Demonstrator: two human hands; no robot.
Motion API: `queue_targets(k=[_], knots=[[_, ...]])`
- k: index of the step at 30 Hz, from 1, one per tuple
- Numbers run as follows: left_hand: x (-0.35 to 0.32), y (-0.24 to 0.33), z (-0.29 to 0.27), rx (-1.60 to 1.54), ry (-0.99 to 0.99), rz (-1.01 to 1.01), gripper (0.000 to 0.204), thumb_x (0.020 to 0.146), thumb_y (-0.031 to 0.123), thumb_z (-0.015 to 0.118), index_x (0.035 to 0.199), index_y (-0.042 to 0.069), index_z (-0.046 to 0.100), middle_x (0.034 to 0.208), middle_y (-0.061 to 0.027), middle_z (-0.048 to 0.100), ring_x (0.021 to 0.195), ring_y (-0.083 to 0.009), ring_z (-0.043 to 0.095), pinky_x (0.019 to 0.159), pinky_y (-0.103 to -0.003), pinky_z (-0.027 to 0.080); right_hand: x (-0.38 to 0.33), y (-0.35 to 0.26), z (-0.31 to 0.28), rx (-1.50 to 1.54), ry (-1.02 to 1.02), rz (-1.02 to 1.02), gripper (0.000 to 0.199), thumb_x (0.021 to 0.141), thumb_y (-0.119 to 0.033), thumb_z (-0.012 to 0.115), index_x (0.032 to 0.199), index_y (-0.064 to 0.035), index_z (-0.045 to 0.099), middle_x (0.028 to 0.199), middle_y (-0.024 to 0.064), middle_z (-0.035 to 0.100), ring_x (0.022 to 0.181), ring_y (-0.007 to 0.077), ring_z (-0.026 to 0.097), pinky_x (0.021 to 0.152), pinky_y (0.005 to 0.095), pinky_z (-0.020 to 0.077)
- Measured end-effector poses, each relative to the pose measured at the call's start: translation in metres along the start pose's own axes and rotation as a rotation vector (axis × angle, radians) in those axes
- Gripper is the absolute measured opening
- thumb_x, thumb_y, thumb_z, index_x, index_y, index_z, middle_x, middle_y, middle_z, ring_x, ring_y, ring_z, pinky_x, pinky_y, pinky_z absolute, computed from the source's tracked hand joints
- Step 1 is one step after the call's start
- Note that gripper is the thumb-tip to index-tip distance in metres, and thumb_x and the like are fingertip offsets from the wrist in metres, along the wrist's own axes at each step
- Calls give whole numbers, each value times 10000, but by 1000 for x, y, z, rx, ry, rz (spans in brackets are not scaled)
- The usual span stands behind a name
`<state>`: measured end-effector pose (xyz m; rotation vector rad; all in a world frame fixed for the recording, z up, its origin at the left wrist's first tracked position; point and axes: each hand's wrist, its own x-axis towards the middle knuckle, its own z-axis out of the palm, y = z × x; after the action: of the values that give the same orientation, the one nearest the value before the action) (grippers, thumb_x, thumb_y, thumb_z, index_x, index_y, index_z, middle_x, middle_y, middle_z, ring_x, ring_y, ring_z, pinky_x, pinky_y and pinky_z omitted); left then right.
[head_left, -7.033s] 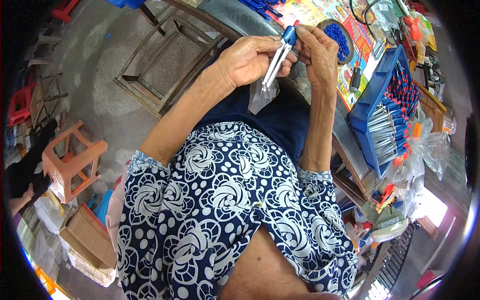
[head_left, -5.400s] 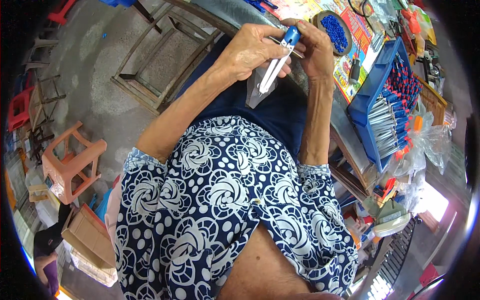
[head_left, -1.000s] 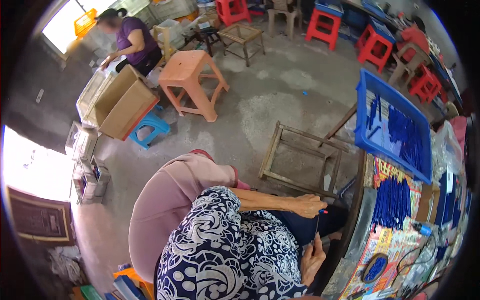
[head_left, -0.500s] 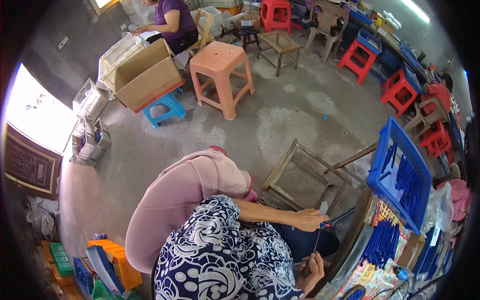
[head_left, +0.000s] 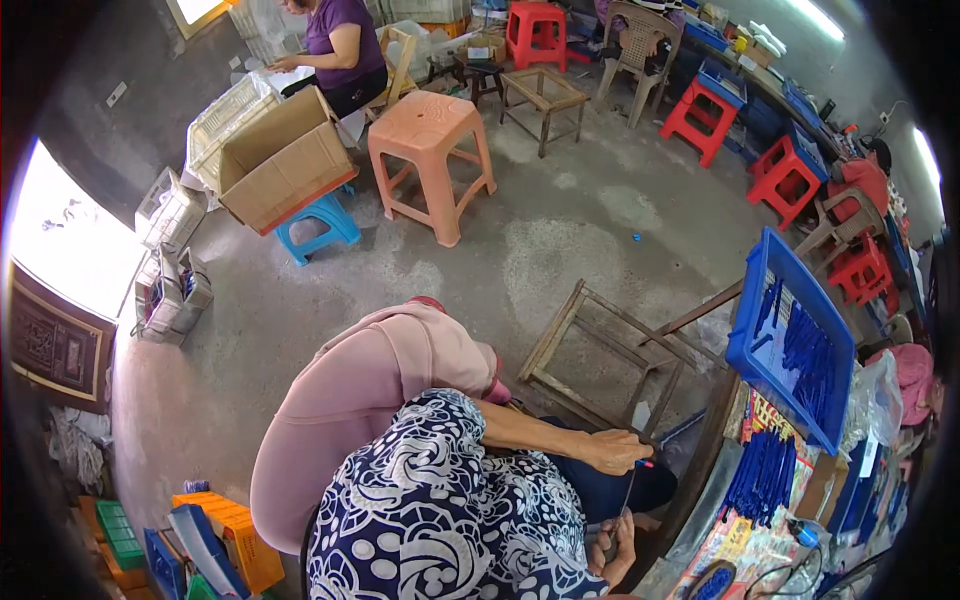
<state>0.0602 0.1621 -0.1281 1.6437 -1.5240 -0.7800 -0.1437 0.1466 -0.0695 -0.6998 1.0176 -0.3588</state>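
My left hand and my right hand are low at the right, over my dark lap. Between them runs a thin dark rod with a small blue and red tip by my left fingers. My left hand pinches its upper end and my right hand grips its lower end. My patterned blue and white top fills the bottom middle, and my pink-clad knee rises to the left of it.
A blue tray of blue sticks rests on the bench edge at right, above more blue sticks. A wooden stool frame stands close ahead. Farther off are an orange stool, a cardboard box, red stools and a seated person in purple.
The view has swung from my lap and the bench to the floor and room. My hands, earlier raised with a slender blue-capped item and clear sleeve, now sit low at the frame's edge.
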Motion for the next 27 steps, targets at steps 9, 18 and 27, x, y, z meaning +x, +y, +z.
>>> queue_targets(k=[9, 18, 27], knots=[[3, 11, 30, 47, -189, 58, 247, 754, 50, 534, 963, -64, 465, 680, -267, 556, 670, -443, 555, 550, -481, 419, -29, 12, -7, -149, 140, -115, 195, 763, -10, 512, 935, 63, 566, 638, 75, 526, 500, 101, 491, 347, 194, 301], [8, 27, 45, 91, -439, -74, 227, 735, 49, 504, 942, -44, 520, 847, -292, 577, 837, -457, 558, 681, -501, 452, -29, 25, -30, -1371, 234, -605, 350, 640, -42, 586, 972, 70, 589, 750, 251, 597, 651, 346, 614, 562, 384, 473], [11, 24, 51, 155, -500, -196, 309, 721, 55, 471, 1021, -12, 506, 871, -296, 580, 851, -462, 561, 709, -502, 453, -13, 56, -58, -591, 341, -543, 161, 720, -56, 554, 867, 10, 544, 593, 83, 505, 491, 200, 525, 437, 310, 408]])
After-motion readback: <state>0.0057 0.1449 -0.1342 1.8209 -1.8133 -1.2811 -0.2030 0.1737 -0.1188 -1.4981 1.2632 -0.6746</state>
